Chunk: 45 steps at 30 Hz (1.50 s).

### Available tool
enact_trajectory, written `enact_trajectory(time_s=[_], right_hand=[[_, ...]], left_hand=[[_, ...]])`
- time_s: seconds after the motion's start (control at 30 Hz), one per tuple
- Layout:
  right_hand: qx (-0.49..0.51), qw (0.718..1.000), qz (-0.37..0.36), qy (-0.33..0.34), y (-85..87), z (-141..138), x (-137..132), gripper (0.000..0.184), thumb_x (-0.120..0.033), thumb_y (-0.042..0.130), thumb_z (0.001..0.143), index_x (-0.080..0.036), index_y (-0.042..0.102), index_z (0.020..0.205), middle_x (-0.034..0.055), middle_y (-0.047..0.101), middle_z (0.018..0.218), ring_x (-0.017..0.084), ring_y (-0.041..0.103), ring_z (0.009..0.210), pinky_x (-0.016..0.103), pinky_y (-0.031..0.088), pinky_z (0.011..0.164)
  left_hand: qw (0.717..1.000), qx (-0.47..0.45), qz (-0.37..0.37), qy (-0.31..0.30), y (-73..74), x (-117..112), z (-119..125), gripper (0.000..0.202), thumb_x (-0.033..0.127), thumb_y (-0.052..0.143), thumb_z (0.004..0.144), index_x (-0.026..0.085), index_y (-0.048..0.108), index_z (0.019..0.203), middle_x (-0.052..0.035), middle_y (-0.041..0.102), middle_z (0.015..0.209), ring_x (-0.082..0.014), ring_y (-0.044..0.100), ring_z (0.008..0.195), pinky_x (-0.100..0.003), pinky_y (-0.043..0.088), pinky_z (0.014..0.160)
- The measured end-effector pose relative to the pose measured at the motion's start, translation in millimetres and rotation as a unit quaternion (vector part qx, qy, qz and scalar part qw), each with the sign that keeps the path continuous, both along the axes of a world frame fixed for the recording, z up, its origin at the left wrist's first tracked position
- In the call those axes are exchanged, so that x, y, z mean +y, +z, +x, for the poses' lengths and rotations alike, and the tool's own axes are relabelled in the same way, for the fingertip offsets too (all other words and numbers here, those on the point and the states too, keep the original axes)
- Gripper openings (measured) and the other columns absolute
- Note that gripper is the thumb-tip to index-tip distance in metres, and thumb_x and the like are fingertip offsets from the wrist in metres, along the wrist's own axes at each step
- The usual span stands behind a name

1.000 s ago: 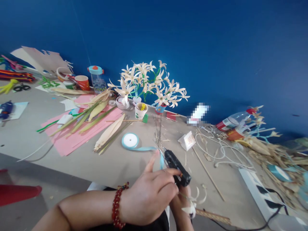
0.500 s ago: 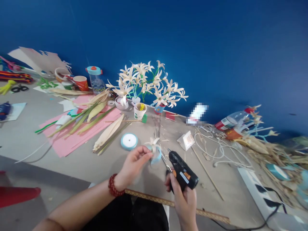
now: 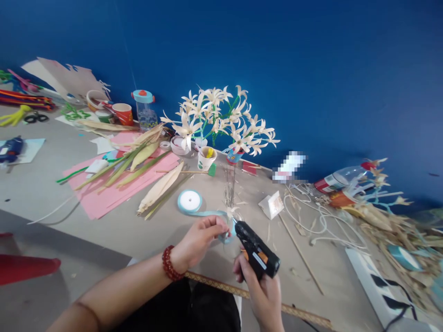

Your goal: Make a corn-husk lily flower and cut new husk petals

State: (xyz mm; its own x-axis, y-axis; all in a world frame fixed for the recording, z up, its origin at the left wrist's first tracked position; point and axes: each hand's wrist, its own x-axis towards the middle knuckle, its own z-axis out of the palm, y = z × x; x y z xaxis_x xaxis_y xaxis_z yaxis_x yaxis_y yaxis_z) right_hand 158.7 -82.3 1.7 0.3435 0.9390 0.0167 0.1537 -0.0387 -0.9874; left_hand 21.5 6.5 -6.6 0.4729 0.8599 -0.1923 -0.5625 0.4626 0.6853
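My left hand [image 3: 200, 240], with a red bead bracelet at the wrist, pinches a small pale straw flower [image 3: 232, 213] together with the end of a light blue ribbon [image 3: 207, 213]. My right hand [image 3: 261, 286] grips a black glue gun [image 3: 256, 249], its nozzle right against the flower. The ribbon runs back to its white spool [image 3: 189, 201] lying on the grey table [image 3: 145, 235]. A patterned stick [image 3: 294, 310] lies across my lap below both hands.
A bunch of finished straw flowers [image 3: 221, 117] stands in small cups at the back. Dried husk leaves [image 3: 138, 161] lie on pink paper [image 3: 100, 196] to the left. White cord [image 3: 318, 216], a wooden skewer [image 3: 301, 253], a plastic bottle [image 3: 341, 177] and husk scraps fill the right.
My left hand, first crossed over the right one and the gun, pulled back left with the flower and ribbon. The glue gun then tilted in until its nozzle met the flower.
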Motion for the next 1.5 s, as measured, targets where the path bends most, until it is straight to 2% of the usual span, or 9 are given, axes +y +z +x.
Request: enact_trajectory(time_s=[0.27, 0.47, 0.63, 1.0, 1.17, 1.33, 1.5], right_hand=[[-0.021, 1.000, 0.011, 0.009, -5.1, 0.7, 2.3, 0.026, -0.042, 0.065, 0.087, -0.016, 0.065, 0.085, 0.0006, 0.061, 0.060, 0.014, 0.057, 0.048, 0.024, 0.050, 0.046], [-0.062, 0.996, 0.021, 0.064, -18.2, 13.6, 1.3, 0.021, -0.037, 0.063, 0.090, -0.016, 0.066, 0.091, 0.0021, 0.064, 0.063, 0.015, 0.060, 0.049, 0.025, 0.052, 0.047], [-0.086, 0.993, 0.032, 0.073, -23.4, 17.3, 0.5, 0.016, -0.032, 0.060, 0.092, -0.017, 0.066, 0.091, 0.0015, 0.064, 0.065, 0.014, 0.061, 0.051, 0.024, 0.053, 0.050], [-0.151, 0.984, 0.038, 0.091, -22.4, 17.7, -1.9, 0.021, -0.032, 0.057, 0.094, -0.018, 0.064, 0.080, 0.0027, 0.064, 0.065, 0.015, 0.062, 0.053, 0.023, 0.052, 0.051], [-0.149, 0.985, 0.035, 0.079, -19.3, 15.7, -0.8, 0.017, -0.034, 0.060, 0.091, -0.018, 0.064, 0.090, 0.0018, 0.065, 0.064, 0.016, 0.063, 0.052, 0.023, 0.054, 0.050], [-0.156, 0.985, 0.030, 0.066, -18.2, 14.2, -1.6, 0.020, -0.036, 0.058, 0.091, -0.018, 0.064, 0.089, 0.0025, 0.066, 0.063, 0.016, 0.064, 0.052, 0.024, 0.053, 0.050], [-0.172, 0.979, 0.029, 0.108, -16.9, 18.2, -2.9, 0.018, -0.034, 0.056, 0.093, -0.017, 0.063, 0.096, 0.0030, 0.066, 0.067, 0.017, 0.066, 0.056, 0.024, 0.054, 0.052]], left_hand=[[1.000, -0.002, 0.001, -0.018, 4.1, -2.3, -2.5, 0.021, 0.027, 0.073, 0.078, 0.014, 0.061, 0.067, -0.0033, 0.063, 0.068, -0.0138, 0.055, 0.068, -0.027, 0.040, 0.070], [0.999, 0.017, -0.006, -0.026, 3.3, -1.8, -2.4, 0.022, 0.025, 0.071, 0.079, 0.015, 0.058, 0.064, -0.0038, 0.065, 0.069, -0.0129, 0.054, 0.067, -0.026, 0.036, 0.067], [1.000, 0.001, -0.012, -0.026, 1.7, -1.2, -1.7, 0.019, 0.023, 0.071, 0.079, 0.014, 0.061, 0.066, -0.0030, 0.065, 0.068, -0.0127, 0.055, 0.068, -0.026, 0.036, 0.067], [1.000, -0.019, -0.014, -0.019, 0.7, -1.3, -0.6, 0.016, 0.021, 0.072, 0.080, 0.014, 0.064, 0.068, -0.0024, 0.066, 0.067, -0.0119, 0.056, 0.066, -0.025, 0.038, 0.067], [0.999, -0.028, -0.022, -0.016, 2.8, -2.4, -0.7, 0.017, 0.021, 0.073, 0.079, 0.014, 0.064, 0.066, -0.0019, 0.064, 0.065, -0.0121, 0.056, 0.066, -0.025, 0.039, 0.068], [0.999, -0.029, -0.020, -0.021, 0.9, -3.0, -0.7, 0.017, 0.020, 0.072, 0.080, 0.013, 0.064, 0.067, -0.0019, 0.063, 0.066, -0.0119, 0.055, 0.067, -0.025, 0.039, 0.069], [0.999, -0.029, -0.017, -0.021, 1.7, -2.3, -0.9, 0.016, 0.021, 0.071, 0.080, 0.013, 0.065, 0.068, -0.0016, 0.062, 0.066, -0.0118, 0.054, 0.067, -0.026, 0.039, 0.069]])
